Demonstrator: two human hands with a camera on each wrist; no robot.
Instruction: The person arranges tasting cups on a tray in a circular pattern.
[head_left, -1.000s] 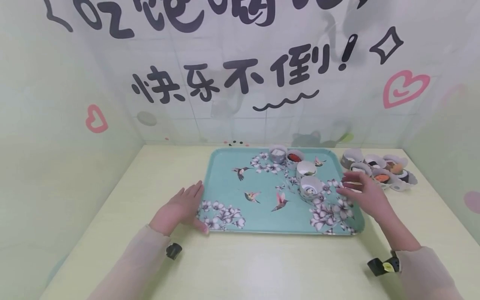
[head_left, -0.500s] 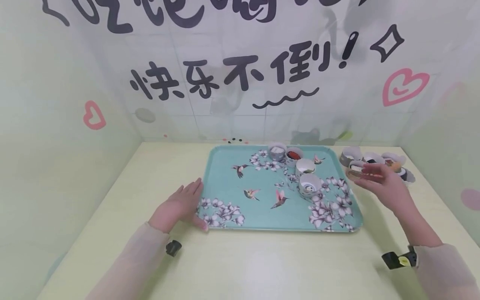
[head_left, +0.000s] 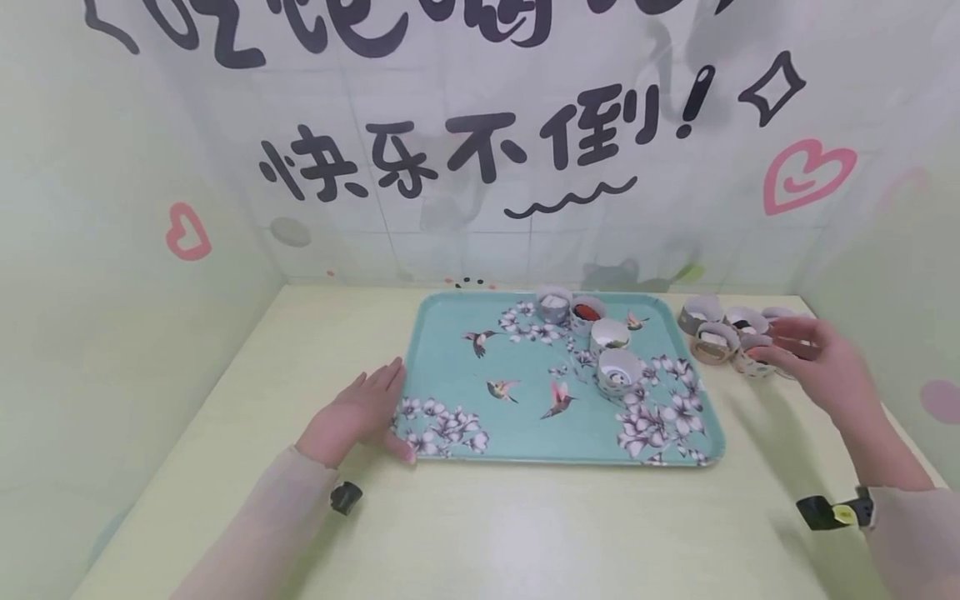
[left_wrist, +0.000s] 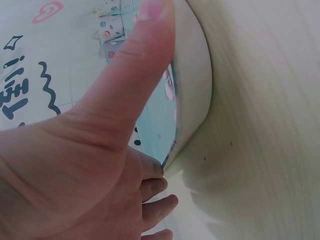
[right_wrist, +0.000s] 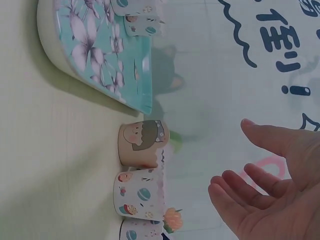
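Right grip [head_left: 832, 371] is loosely spread, thumb well parted from the slightly bent fingers, and the right wrist view shows air between them. It hangs above the cups at the right side of the surface [head_left: 525, 529], its fingertips seeming apart from the rims. In the head view the thumb overlaps a patterned cup [head_left: 756, 364] with an orange piece inside. Just beside that stands a tan cup [right_wrist: 145, 145], which carries a cartoon face with dark hair in the right wrist view. Other cups sit close around these two, some partly hidden behind the fingers.

Left grip [head_left: 360, 415] is flat and relaxed, its fingers extended against the left edge of the blue-green tray [head_left: 450, 346]. Its thumb reaches the near left corner, and the left wrist view shows that thumb lying across the tray's rim.

The tray lies flat on the surface, left of the cup cluster, and is printed with hummingbirds and pale blossoms. Four cups stand upright on it, in a slanting row toward its right side: a white-filled cup [head_left: 553, 312] farthest back, a red-filled cup [head_left: 587, 323], a pale cup [head_left: 610, 335], and a white cup [head_left: 618, 379] nearest the person.
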